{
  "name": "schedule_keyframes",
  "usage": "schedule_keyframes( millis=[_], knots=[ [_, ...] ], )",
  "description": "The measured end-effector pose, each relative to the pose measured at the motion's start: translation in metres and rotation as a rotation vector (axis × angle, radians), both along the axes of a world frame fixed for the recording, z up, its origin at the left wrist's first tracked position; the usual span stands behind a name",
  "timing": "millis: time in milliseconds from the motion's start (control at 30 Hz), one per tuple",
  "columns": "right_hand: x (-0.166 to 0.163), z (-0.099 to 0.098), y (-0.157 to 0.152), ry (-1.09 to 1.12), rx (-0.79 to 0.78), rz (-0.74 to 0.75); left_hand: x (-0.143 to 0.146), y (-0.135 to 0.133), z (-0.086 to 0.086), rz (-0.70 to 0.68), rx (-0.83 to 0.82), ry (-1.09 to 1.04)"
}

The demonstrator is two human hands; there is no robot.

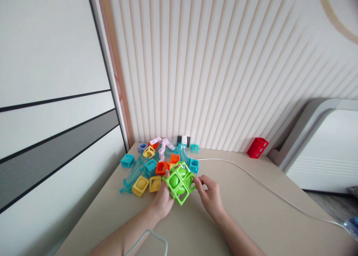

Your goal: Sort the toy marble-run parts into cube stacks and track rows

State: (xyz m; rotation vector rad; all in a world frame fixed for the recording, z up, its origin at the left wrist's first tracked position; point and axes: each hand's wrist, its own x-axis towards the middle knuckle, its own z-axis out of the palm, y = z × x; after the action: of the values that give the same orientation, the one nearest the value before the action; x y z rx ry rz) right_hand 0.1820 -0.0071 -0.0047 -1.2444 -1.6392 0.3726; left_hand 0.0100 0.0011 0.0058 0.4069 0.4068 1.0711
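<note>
A green block of joined open-frame cubes (179, 183) is held just above the beige table (251, 211). My left hand (163, 200) grips its left side with fingers wrapped round the frame. My right hand (209, 195) pinches its right edge with thumb and fingers closed. Behind the block lies a pile of loose plastic cube pieces: yellow (140, 186), orange (162, 168), teal (128, 160) and pale purple (162, 146), plus clear teal ramp pieces (134, 172).
A red block (257, 147) stands at the back right by the ribbed wall. A white cable (265, 187) runs from a wall plug (184, 140) across the table to the right edge. Another thin cable (152, 237) loops near my left forearm.
</note>
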Motion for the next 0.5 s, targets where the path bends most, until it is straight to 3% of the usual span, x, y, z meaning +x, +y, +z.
schedule_keyframes(
  millis=[500],
  knots=[
    [-0.0004, 0.0006, -0.002, -0.018, 0.025, 0.095, -0.0031, 0.0014, -0.0087, 0.025, -0.016, 0.052]
  ],
)
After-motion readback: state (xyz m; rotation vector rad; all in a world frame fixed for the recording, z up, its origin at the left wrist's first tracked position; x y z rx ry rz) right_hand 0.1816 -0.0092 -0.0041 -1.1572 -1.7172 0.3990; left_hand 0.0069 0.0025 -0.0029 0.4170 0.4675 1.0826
